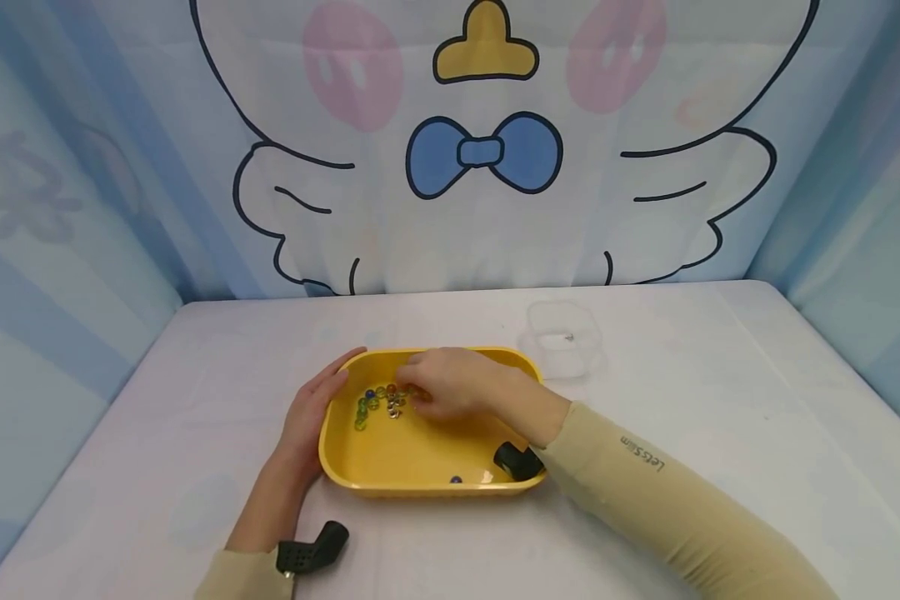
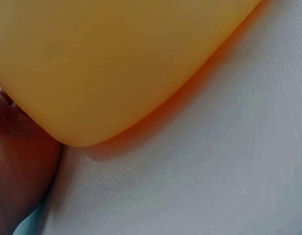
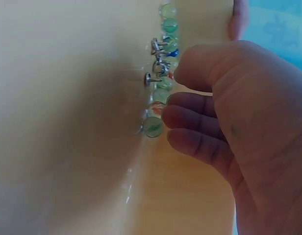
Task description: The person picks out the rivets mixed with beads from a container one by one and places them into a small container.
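A yellow basin [image 1: 405,467] stands on the table. My left hand [image 1: 311,417] rests along its left outer side, fingers reaching to the far left corner. My right hand [image 1: 453,382] is inside by the far wall. In the right wrist view, its loosely bent fingertips [image 3: 175,116] are right beside a row of glass marbles [image 3: 153,127], green, yellowish, blue and orange. Small metal pieces with round heads and thin shanks [image 3: 148,79] lie along that row. No object shows in the gap between thumb and fingers; the index fingertip is hidden.
A clear plastic container [image 1: 562,350] stands behind the basin to the right, with a small metal piece [image 1: 569,337] in it. One dark blue marble [image 1: 456,480] lies by the basin's near wall. A printed curtain [image 1: 480,242] hangs behind the table.
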`<action>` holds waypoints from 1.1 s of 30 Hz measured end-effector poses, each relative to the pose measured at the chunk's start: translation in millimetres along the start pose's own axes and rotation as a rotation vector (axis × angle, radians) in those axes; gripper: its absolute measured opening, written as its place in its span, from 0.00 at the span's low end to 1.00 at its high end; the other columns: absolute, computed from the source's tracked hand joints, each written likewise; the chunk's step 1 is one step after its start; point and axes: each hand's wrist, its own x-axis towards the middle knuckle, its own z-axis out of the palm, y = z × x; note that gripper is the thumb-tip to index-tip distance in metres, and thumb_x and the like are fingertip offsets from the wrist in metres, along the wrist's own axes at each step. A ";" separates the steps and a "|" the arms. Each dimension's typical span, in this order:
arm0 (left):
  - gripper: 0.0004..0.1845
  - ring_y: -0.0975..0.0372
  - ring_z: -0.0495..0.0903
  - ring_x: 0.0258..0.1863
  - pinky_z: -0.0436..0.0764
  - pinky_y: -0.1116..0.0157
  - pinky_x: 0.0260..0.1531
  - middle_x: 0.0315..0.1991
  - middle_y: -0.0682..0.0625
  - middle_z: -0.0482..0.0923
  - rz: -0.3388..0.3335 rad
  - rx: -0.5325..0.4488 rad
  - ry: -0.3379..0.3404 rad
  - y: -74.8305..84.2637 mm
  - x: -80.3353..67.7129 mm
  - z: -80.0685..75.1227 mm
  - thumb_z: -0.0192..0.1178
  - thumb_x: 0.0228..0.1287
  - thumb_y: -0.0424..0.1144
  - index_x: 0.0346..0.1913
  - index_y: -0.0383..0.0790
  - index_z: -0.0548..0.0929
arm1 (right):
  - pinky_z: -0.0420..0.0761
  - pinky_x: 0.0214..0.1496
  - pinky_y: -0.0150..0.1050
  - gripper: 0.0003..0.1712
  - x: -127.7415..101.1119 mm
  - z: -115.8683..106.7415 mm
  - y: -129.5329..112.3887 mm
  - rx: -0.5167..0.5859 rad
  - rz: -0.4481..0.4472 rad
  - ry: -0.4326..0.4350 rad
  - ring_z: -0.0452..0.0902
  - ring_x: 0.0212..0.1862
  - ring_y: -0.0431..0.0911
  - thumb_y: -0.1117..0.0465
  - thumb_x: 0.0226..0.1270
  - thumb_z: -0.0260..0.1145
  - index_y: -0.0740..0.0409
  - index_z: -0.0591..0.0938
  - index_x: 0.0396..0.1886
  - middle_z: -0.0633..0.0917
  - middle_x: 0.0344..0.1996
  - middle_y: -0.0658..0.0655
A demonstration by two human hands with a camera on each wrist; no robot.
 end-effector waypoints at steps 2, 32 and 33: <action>0.24 0.64 0.67 0.69 0.70 0.69 0.65 0.72 0.56 0.66 0.000 0.001 0.001 -0.3 0.4 0.5 0.43 0.81 0.46 0.75 0.51 0.69 | 0.78 0.50 0.30 0.12 -0.2 1.0 0.0 -0.013 0.003 -0.008 0.75 0.40 0.41 0.61 0.73 0.63 0.54 0.83 0.53 0.82 0.43 0.49; 0.25 0.64 0.65 0.70 0.68 0.69 0.65 0.74 0.56 0.64 -0.018 0.022 0.005 1.8 -1.4 1.1 0.43 0.81 0.48 0.76 0.51 0.67 | 0.74 0.37 0.29 0.05 7.2 6.3 -5.5 -0.150 -0.060 -0.102 0.72 0.33 0.40 0.58 0.76 0.61 0.52 0.83 0.42 0.76 0.32 0.47; 0.25 0.64 0.65 0.70 0.68 0.69 0.65 0.74 0.56 0.64 -0.018 0.020 0.005 1.8 -1.3 1.2 0.43 0.81 0.48 0.76 0.51 0.67 | 0.74 0.37 0.29 0.05 7.3 6.6 -5.4 -0.154 -0.060 -0.102 0.72 0.33 0.40 0.58 0.76 0.61 0.52 0.83 0.42 0.76 0.32 0.47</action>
